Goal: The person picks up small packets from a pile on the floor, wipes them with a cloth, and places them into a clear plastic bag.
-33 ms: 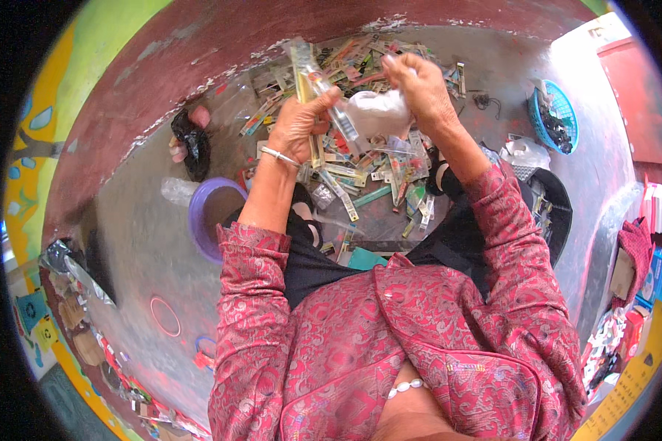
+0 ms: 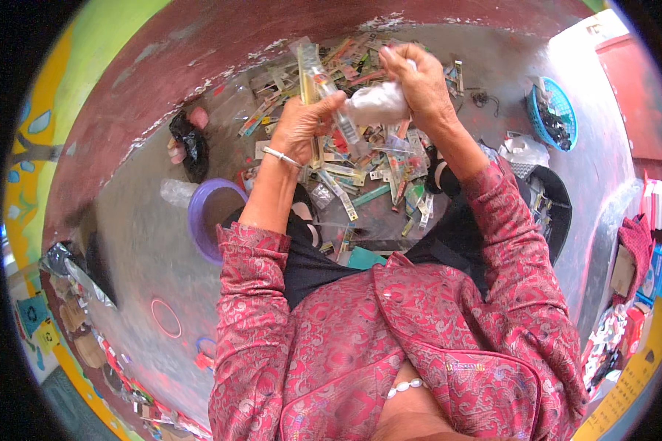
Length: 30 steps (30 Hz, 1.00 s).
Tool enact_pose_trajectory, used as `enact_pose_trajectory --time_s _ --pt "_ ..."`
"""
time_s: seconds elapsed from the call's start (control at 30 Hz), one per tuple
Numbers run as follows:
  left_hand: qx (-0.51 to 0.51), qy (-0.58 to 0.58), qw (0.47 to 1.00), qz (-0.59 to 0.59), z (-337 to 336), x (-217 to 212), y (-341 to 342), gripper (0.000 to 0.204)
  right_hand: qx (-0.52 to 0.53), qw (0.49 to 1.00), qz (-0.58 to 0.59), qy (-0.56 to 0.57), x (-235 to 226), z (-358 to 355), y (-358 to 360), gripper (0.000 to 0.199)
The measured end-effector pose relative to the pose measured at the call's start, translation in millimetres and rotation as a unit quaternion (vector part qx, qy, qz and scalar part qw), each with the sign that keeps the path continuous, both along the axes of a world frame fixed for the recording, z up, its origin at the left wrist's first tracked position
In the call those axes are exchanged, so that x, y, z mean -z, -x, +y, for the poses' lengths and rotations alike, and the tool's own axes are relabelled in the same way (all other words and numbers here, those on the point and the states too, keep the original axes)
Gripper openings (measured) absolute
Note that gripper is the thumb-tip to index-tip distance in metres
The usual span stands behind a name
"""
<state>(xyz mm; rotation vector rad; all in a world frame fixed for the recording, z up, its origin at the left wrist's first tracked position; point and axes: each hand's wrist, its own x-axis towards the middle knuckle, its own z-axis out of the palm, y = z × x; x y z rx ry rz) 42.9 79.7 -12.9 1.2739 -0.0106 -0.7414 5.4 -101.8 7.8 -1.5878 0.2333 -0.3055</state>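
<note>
My left hand (image 2: pixel 299 126) is closed round a few long, narrow clear plastic packets (image 2: pixel 312 77), which stand up past the fingers. One packet slants down across the thumb; what is inside is too blurred to name. To its right, my right hand (image 2: pixel 425 87) pinches a thin white plastic bag (image 2: pixel 382 103), thumb and fingers together at its upper edge. The bag sags between both hands, and its left side reaches close to the left thumb. Below them, a heap of similar narrow packets (image 2: pixel 346 202) spreads over the floor between my feet.
A purple basin (image 2: pixel 204 220) stands left of my leg, with a black plastic bag (image 2: pixel 194 151) beyond it. On the right are a black tub (image 2: pixel 563 220) with packets in it, a blue basket (image 2: pixel 572 117) and a clear bag (image 2: pixel 526 152). A maroon wall edges the far side.
The white bag has shifted and puffed out sideways toward my left hand. My right hand has moved very slightly; the left still grips its packets.
</note>
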Motion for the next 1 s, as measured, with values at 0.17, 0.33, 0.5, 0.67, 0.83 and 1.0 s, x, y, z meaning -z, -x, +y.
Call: enact_pose_trajectory --time_s 0.17,0.33,0.5,0.67,0.83,1.0 --pt "0.054 -0.055 0.997 0.001 -21.4 21.7 19.5 0.015 0.028 0.918 -0.258 0.301 -6.7 31.5 4.5 0.016" --pt "0.151 -0.030 0.988 -0.009 -24.3 13.9 39.4 0.015 0.089 0.830 -0.245 0.493 13.4 -1.6 -10.2 0.013" --pt "0.081 0.040 0.995 0.047 -17.3 9.0 38.5 0.019 0.306 0.930 -0.088 0.185 -6.7 -47.9 -25.1 0.026" --pt "0.071 -0.003 0.997 -0.005 -18.8 10.0 37.2 0.022 0.171 0.934 -0.173 0.261 -4.1 0.0 -3.2 0.012" --pt "0.104 0.068 0.991 -0.057 -14.6 7.8 44.4 0.020 0.194 0.885 -0.116 0.407 34.5 -17.8 -17.3 0.015" --pt "-0.112 0.089 0.989 0.031 -4.1 12.4 21.4 0.016 0.138 0.968 0.084 0.190 29.7 -47.7 -26.0 0.031"
